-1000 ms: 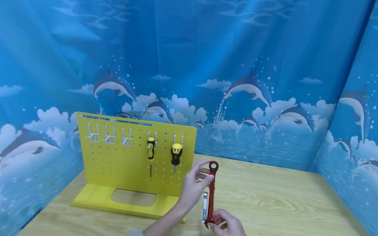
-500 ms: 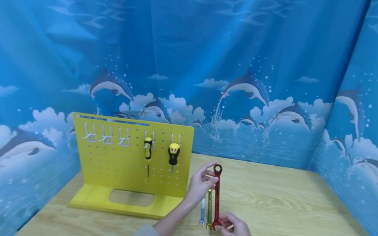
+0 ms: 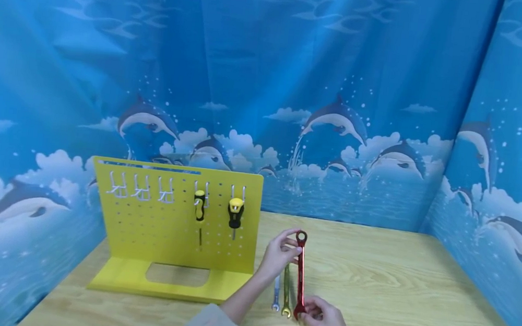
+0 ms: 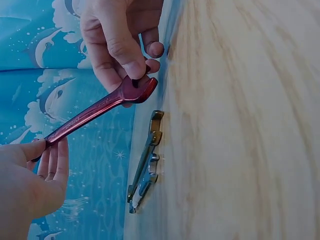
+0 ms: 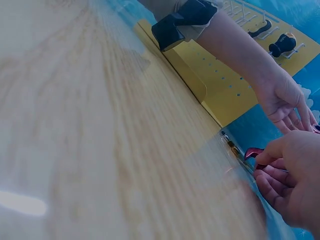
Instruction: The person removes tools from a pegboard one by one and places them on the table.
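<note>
A red combination wrench (image 3: 301,277) is held between both hands, raised off the table in the left wrist view. My left hand (image 3: 278,254) pinches its ring end between thumb and fingers. At the open-jawed end, my right hand (image 3: 328,324) grips it with thumb and fingertips. Just left of it on the table lie a green-gold wrench (image 3: 286,296) and a silver-blue wrench (image 3: 276,296), side by side. Their upper ends are partly hidden behind the left hand in the head view. In the left wrist view the green-gold wrench (image 4: 145,160) shows below the red one.
A yellow pegboard stand (image 3: 174,228) stands left of the hands. A slim screwdriver (image 3: 199,207) and a stubby screwdriver (image 3: 235,213) hang on its right hooks; several bare metal hooks (image 3: 141,188) are at its left. Wooden table (image 3: 396,281) extends right, before a dolphin-print curtain (image 3: 250,78).
The red wrench and both hands have shifted right of the other two wrenches, bringing the green-gold one into sight. The head view has turned slightly, so the pegboard appears further left.
</note>
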A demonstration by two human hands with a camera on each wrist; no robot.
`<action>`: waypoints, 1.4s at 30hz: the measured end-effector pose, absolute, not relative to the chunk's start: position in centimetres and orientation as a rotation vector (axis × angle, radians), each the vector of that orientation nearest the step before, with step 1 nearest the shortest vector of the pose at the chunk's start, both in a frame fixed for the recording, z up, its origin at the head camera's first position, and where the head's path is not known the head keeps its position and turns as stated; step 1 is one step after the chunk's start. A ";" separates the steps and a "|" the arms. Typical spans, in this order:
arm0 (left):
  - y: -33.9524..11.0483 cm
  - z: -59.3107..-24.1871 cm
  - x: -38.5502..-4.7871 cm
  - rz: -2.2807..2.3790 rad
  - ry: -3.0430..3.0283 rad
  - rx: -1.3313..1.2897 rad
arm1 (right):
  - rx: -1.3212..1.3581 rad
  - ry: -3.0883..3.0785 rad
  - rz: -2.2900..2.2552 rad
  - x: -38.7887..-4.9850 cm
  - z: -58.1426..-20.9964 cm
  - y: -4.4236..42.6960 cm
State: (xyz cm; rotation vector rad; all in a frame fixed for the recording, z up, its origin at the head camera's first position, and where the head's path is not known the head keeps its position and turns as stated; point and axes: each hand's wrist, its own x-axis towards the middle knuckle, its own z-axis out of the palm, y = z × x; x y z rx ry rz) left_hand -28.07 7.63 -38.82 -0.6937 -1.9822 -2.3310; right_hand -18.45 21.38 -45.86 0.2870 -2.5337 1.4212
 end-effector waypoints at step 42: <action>8.7 -44.4 -33.3 -2.139 -2.315 -0.552 | 0.426 -2.464 1.313 -18.7 -46.6 21.4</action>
